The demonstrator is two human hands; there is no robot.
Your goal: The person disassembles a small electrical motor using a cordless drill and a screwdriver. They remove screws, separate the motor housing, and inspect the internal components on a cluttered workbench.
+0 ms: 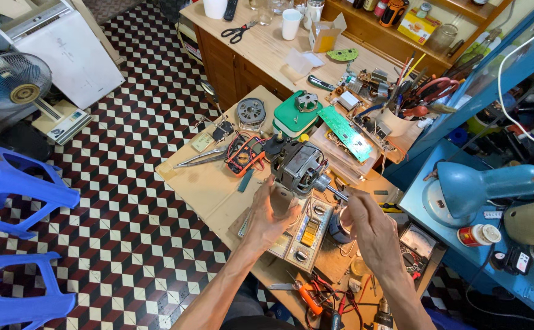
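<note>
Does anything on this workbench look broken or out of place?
The electric motor held by the left hand is bare, with no housing. A loose green circuit board lies tilted on the parts behind it. Nothing looks spilled.

The left hand (271,215) covers the motor's (299,170) lower casing, while at six o'clock the bottom edge cuts off both forearms and the orange-handled pliers (309,299).

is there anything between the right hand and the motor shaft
Nothing visible: the right hand has its fingertips at the tip of the shaft of the motor, which the left hand holds up.
</note>
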